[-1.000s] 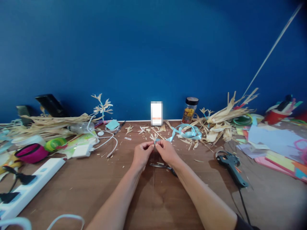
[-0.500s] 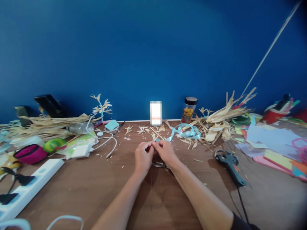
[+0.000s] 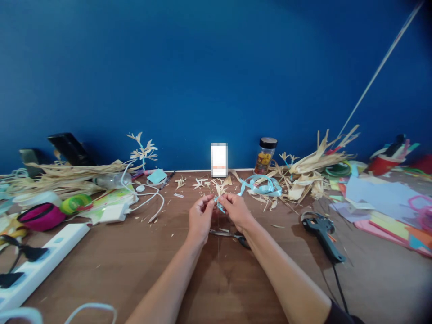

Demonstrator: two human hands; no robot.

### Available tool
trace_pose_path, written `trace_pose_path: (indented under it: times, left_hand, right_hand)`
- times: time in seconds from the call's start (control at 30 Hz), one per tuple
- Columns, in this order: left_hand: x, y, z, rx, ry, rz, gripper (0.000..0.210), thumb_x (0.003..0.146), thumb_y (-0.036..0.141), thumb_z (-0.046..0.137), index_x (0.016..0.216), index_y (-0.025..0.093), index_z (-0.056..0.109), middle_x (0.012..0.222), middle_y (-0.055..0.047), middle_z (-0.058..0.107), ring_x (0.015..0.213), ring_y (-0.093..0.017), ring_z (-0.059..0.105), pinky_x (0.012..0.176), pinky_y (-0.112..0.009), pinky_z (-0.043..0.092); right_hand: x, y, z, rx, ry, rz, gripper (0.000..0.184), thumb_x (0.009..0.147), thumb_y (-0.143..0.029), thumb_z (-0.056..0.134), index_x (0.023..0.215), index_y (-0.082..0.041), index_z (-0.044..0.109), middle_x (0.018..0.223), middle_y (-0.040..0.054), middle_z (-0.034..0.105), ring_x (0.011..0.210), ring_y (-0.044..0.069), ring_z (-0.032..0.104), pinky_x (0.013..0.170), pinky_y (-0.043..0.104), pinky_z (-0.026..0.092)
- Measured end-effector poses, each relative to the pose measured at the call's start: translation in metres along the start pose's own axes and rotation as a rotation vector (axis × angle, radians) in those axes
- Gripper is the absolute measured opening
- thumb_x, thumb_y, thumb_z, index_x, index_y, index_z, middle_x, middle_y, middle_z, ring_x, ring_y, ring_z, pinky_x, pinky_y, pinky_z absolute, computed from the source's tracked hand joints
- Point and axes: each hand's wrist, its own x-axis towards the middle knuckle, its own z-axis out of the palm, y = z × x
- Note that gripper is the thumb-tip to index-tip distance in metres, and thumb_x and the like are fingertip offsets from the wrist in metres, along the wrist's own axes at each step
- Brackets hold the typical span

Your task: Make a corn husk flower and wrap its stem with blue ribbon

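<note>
My left hand and my right hand meet over the middle of the table, both closed in a pinch. Between their fingertips is a small corn husk flower, its pale petals pointing away from me. My left hand grips it near its base. A short end of light blue ribbon is pinched in my right hand at the flower's stem. Scissors lie on the table below my hands, partly behind my right wrist. A loose coil of the same blue ribbon rests beyond my right hand.
A glue gun lies at right, beside coloured paper. Dried husks and a black-lidded jar stand behind. At left are a power strip, a white charger and a finished-looking husk flower stem.
My hands have parted slightly and turned, so the blue ribbon between the fingertips shows more. More of the scissors is visible beneath them. The view has shifted a little.
</note>
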Motion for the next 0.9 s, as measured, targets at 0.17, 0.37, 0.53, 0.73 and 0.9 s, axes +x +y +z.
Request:
trace_pose_path:
  times: [0.17,0.37,0.53,0.73,0.9]
  left_hand:
    - [0.001,0.003,-0.001,-0.12,-0.044,-0.244,0.023,0.061,0.03,0.068,0.075,0.014,0.059,0.064,0.001,0.057,0.058,-0.008,0.054,0.054,-0.021,0.049]
    - [0.002,0.004,-0.006,-0.1,-0.098,-0.329,0.021,0.06,0.027,0.07,0.072,0.013,0.061,0.061,0.001,0.057,0.054,-0.006,0.053,0.053,-0.018,0.048]
    - [0.004,0.001,-0.009,-0.123,-0.132,-0.41,0.017,0.062,0.025,0.069,0.07,0.012,0.06,0.065,-0.001,0.059,0.052,-0.005,0.053,0.051,-0.017,0.047]
    - [0.004,0.002,-0.009,-0.13,-0.156,-0.426,0.016,0.06,0.025,0.069,0.067,0.013,0.06,0.06,0.002,0.055,0.049,-0.004,0.049,0.05,-0.016,0.046]
    - [0.005,0.0,-0.01,-0.102,-0.157,-0.397,0.019,0.059,0.029,0.069,0.064,0.013,0.059,0.058,0.003,0.053,0.048,-0.003,0.046,0.051,-0.016,0.044]
  right_hand:
    - [0.002,0.001,-0.003,-0.032,-0.032,-0.031,0.022,0.071,-0.035,0.051,0.063,-0.015,0.056,0.05,-0.0037,0.047,0.048,0.008,0.037,0.046,0.02,0.03]
    - [0.002,0.002,-0.004,-0.035,-0.045,-0.026,0.02,0.072,-0.032,0.051,0.063,-0.015,0.057,0.051,-0.0037,0.049,0.048,0.008,0.039,0.047,0.02,0.031]
    - [0.002,0.004,-0.002,-0.013,-0.038,-0.01,0.018,0.071,-0.031,0.052,0.065,-0.016,0.058,0.051,-0.0038,0.05,0.048,0.009,0.039,0.047,0.02,0.031]
    - [0.004,0.008,-0.001,0.021,-0.067,0.0,0.017,0.071,-0.031,0.052,0.067,-0.016,0.058,0.052,-0.0036,0.051,0.047,0.008,0.039,0.046,0.02,0.03]
    - [0.003,0.008,-0.001,0.034,-0.077,0.019,0.018,0.071,-0.032,0.053,0.066,-0.015,0.058,0.052,-0.0033,0.053,0.046,0.007,0.039,0.045,0.019,0.03]
